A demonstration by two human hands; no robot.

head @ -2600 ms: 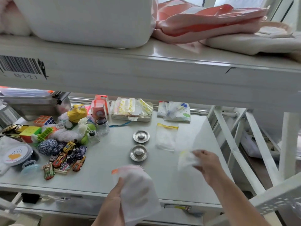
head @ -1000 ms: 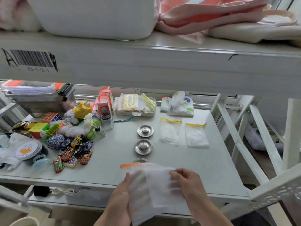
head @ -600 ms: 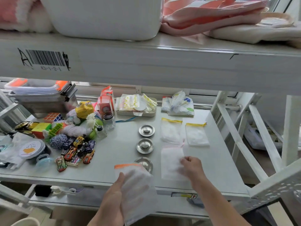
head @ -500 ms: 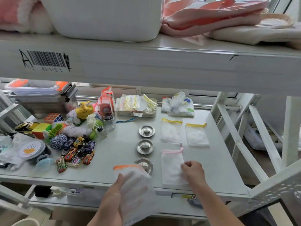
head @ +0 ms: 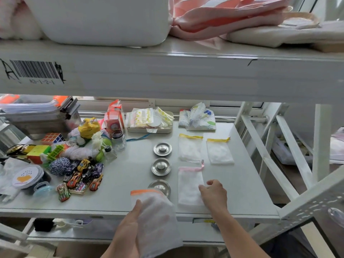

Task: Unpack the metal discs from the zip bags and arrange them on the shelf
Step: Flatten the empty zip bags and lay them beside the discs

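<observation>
Now laid flat, pink-topped bag point(head: 189, 185) rests under my open right hand point(head: 214, 194); three discs point(head: 161, 166) arranged, left hand point(head: 130, 228) clamping orange-topped bag point(head: 156, 220), likely still full.

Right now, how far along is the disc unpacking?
Done: three metal discs sit in a column on the shelf, with three flat bags lying beside them: two yellow-zip bags and a pink-zip bag under the right hand. In hand: the left hand holds an orange-zip bag, contents not visible. Left: emptying it.
</observation>
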